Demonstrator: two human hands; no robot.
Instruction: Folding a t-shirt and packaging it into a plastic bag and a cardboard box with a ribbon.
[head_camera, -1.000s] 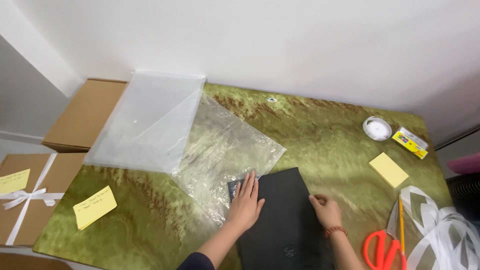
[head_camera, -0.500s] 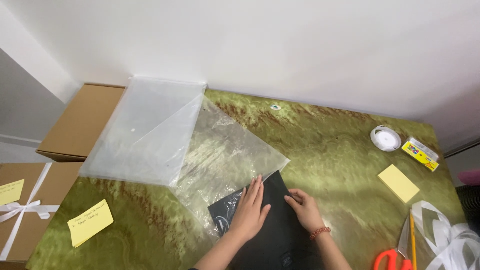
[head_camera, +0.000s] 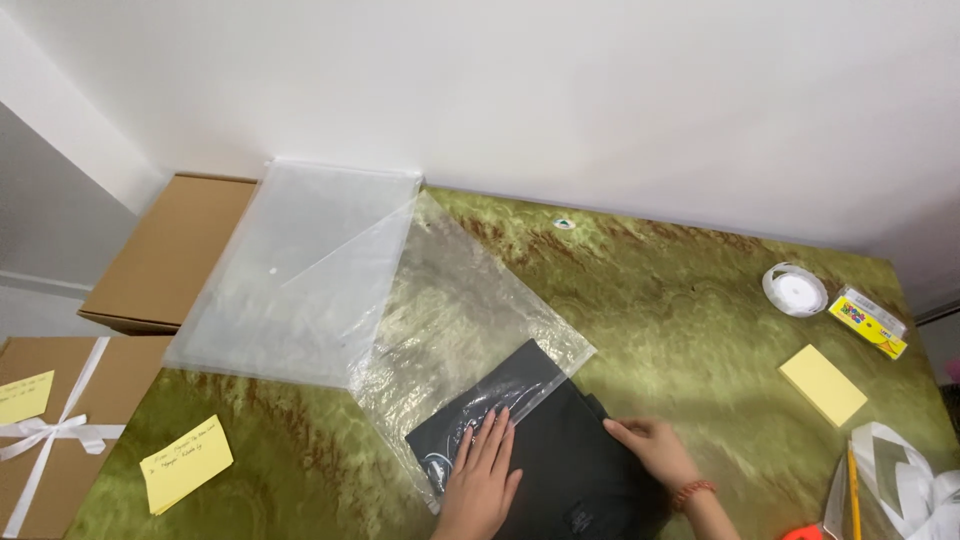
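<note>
Head view, inspector one: What lay on the green table (head_camera: 690, 300)?

Inspector two: A frosted bag stack (head_camera: 300, 270) sat at the left edge. Beside it, a clear plastic bag (head_camera: 450, 320) part-covered a folded black garment (head_camera: 560, 450).

One: The hands?

Two: Left hand (head_camera: 485, 478) lay flat, fingers spread, on the garment's bagged end. Right hand (head_camera: 652, 450) pressed open-palmed on its right edge, gripping nothing.
</note>
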